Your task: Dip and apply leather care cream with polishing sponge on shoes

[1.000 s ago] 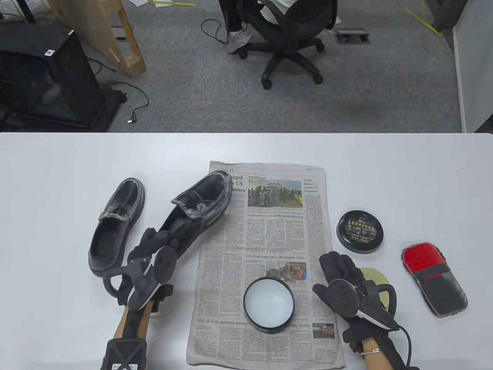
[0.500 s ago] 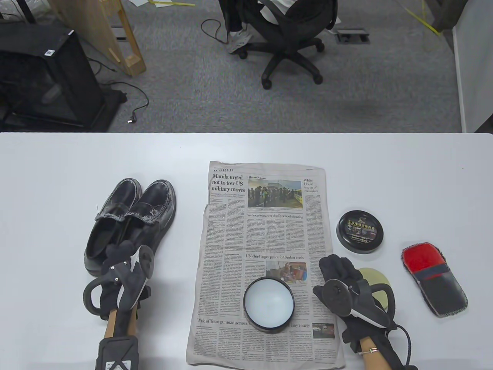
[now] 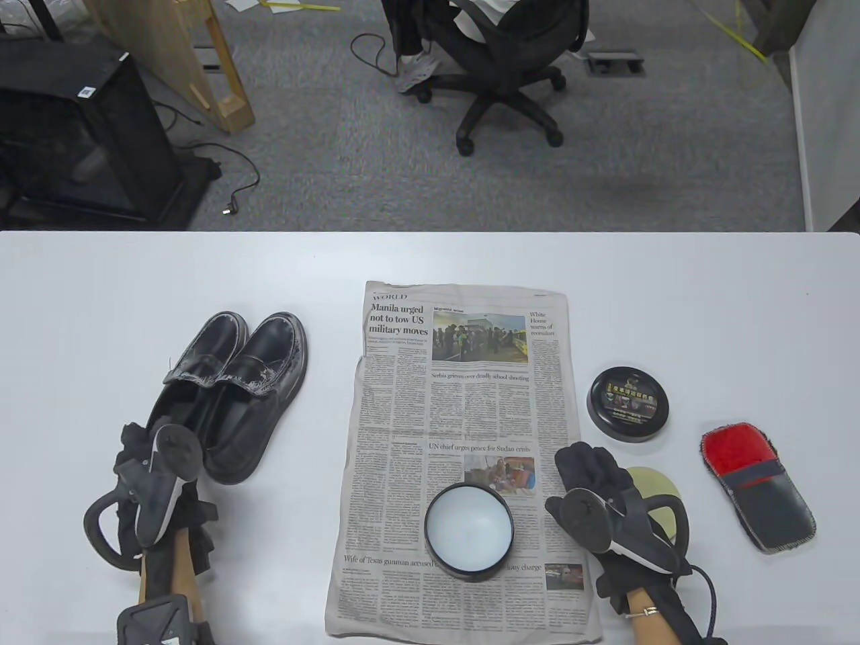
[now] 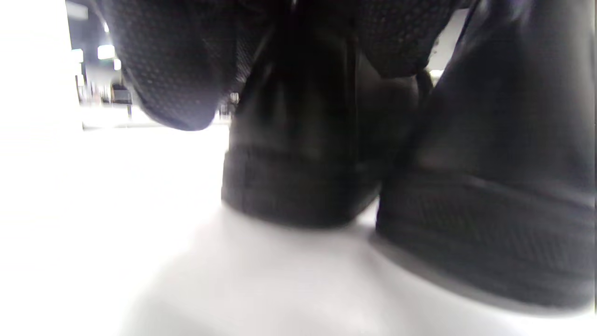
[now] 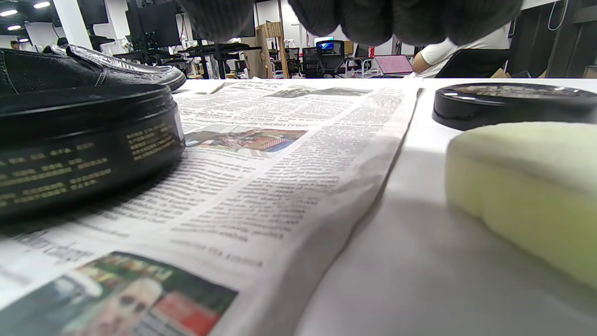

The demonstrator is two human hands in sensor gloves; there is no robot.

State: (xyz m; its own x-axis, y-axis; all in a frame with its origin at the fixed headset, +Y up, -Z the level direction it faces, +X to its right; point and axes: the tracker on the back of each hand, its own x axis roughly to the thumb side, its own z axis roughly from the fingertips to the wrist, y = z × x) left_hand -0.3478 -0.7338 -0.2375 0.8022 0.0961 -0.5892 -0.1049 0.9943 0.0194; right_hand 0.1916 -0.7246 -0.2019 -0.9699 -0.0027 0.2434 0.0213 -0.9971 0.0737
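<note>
- Beside the newspaper (image 3: 463,430), right of the open cream tin (image 3: 468,531), sponge (image 3: 655,494): likely soft, light; pinch its edges.
- Right hand (image 3: 598,494) flat, empty.
- Left hand (image 3: 151,484): grip unclear.

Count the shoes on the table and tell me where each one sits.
2. Both lie side by side left of the newspaper, toes pointing away: the left shoe on the outside, the right shoe nearer the paper. None appear hidden.
</note>
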